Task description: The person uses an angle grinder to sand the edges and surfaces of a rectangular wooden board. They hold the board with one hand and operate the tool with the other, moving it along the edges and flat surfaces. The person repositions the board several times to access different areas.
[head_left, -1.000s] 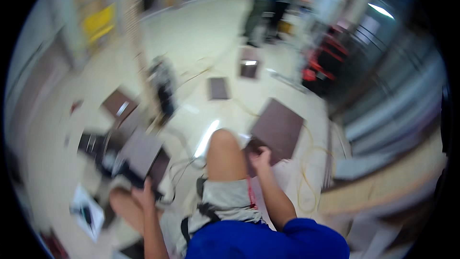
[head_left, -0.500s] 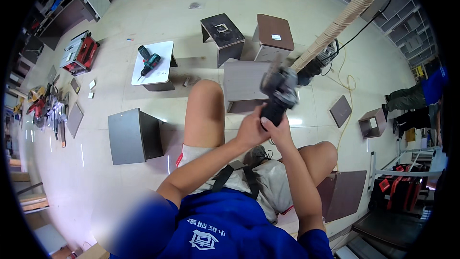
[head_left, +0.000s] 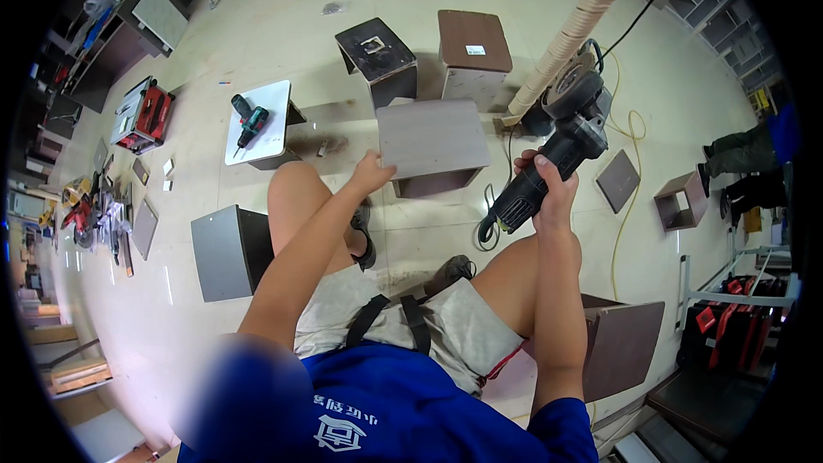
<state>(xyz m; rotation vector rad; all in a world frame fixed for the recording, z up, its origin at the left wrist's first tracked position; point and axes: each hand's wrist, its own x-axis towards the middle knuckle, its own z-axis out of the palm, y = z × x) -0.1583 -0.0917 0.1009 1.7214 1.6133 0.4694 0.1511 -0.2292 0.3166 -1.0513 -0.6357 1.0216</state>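
An angle grinder (head_left: 561, 154), black with a grey metal head and a round disc, is in my right hand (head_left: 555, 193), which is wrapped round its body. The grinder's disc end points away from me, next to the wrapped post. My left hand (head_left: 372, 173) is at the near left corner of a small grey stool (head_left: 433, 133), its fingers closed on the edge of the top. The stool stands in front of me between my knees. A dark power cord (head_left: 487, 227) loops on the floor below the grinder.
Behind the grey stool stand a black-topped stool (head_left: 375, 47) and a brown stool (head_left: 474, 34). A drill (head_left: 250, 123) lies on a white-topped stool (head_left: 274, 111). A rope-wrapped post (head_left: 574, 34) rises at right. A grey stool (head_left: 225, 244) sits by my left knee. People stand far right.
My left hand has left the grinder and moved to the grey stool's edge. My right hand has carried the grinder to the right. My knees have spread apart.
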